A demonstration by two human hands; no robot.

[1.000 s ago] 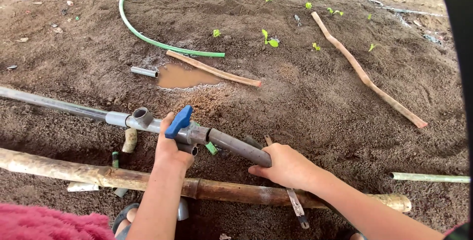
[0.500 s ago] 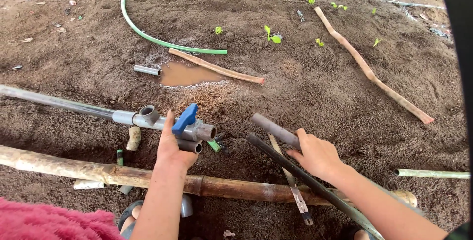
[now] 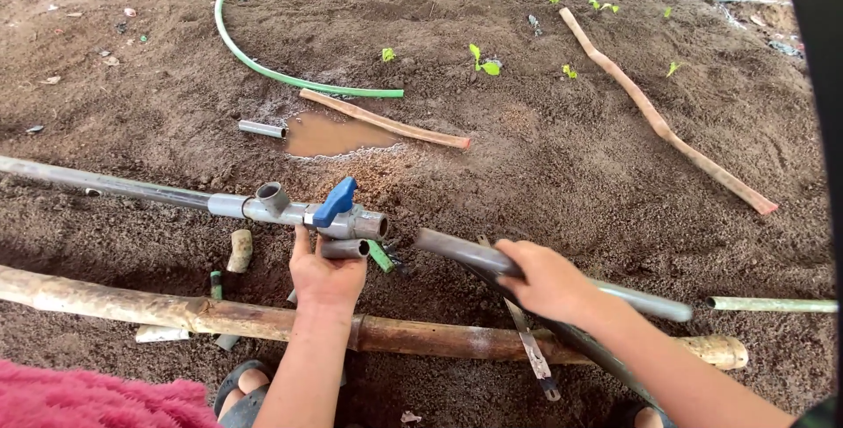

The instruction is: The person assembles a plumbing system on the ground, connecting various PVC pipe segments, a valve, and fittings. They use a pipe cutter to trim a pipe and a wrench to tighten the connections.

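The whole scene sits on dark, damp soil (image 3: pixel 571 156) with a muddy puddle (image 3: pixel 329 134) near the middle and small green seedlings (image 3: pixel 481 57) beyond it. Across the foreground lies a long bamboo pole (image 3: pixel 132 307), and above it a long grey pipe (image 3: pixel 105 184) runs in from the left to a tee fitting (image 3: pixel 272 198) and a ball valve with a blue lever (image 3: pixel 338 208). A green hose (image 3: pixel 263 68) curves off behind, with a crooked stick (image 3: pixel 659 121) out to the right. The left hand (image 3: pixel 327 274) is curled up under the valve, fingers wrapped on a short grey stub (image 3: pixel 344 249) just below it, steadying the assembly. The right hand (image 3: pixel 549 280) is closed around a loose grey pipe section (image 3: pixel 457 248), its open end pointing at the valve's outlet but apart from it (a clear gap shows between them). To my eye, doing this well means holding the valve dead steady, lining the loose pipe straight with the socket, and keeping grit out of both ends, since the soil is right underneath.
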